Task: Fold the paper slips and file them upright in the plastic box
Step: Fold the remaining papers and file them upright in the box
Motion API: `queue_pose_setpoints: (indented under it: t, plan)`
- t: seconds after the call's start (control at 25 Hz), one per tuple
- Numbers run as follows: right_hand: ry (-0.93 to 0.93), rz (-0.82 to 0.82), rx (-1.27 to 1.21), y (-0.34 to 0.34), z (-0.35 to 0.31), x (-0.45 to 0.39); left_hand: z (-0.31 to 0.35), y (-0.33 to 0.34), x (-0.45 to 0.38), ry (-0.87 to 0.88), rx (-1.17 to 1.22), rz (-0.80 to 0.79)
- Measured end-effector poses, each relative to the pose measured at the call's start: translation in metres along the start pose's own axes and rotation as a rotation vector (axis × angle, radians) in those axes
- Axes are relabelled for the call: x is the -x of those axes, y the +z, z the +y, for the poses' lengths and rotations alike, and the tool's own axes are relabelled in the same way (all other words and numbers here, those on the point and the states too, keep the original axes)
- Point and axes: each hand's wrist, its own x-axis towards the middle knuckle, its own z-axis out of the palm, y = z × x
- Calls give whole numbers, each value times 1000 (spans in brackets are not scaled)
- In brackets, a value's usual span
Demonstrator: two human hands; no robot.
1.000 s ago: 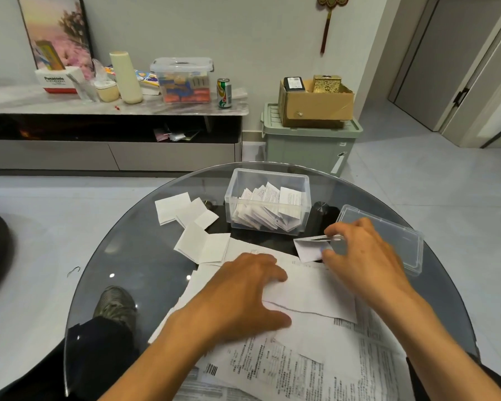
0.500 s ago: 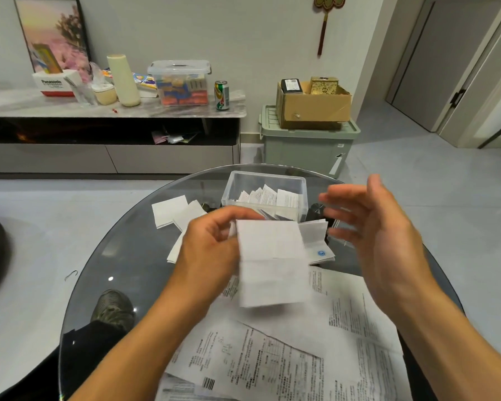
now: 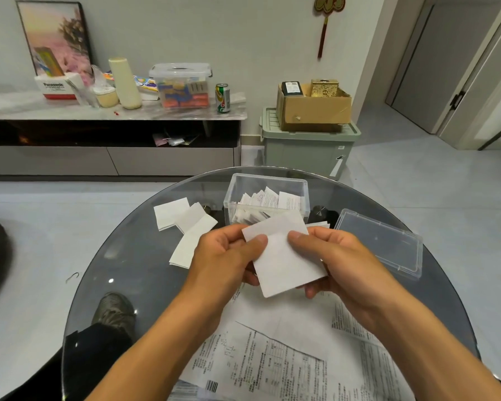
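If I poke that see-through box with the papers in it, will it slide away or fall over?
The box would probably slide rather than fall: it looks wider than it is tall and stands flat on the smooth glass table. It likely weighs very little, since its walls are thin plastic and it holds only paper slips. A hard poke might skid it far.

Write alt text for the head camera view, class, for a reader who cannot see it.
Both hands, left hand and right hand, pinch a white paper slip above a round glass table. Behind it stands an open clear plastic box of folded slips, its lid lying to the right.
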Motion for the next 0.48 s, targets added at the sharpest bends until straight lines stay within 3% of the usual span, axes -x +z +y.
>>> queue_pose_setpoints:
  t: [0.16, 0.32, 0.48]
  plan:
    - [-30, -24, -67, 1, -3, 1, 2, -2, 2, -29, 120, -111]
    - [78, -100, -302, -10, -9, -2, 3, -2, -3, 5, 127, 21]
    - [-19, -7, -112, -8, -3, -3, 2, -2, -4, -15, 204, -29]
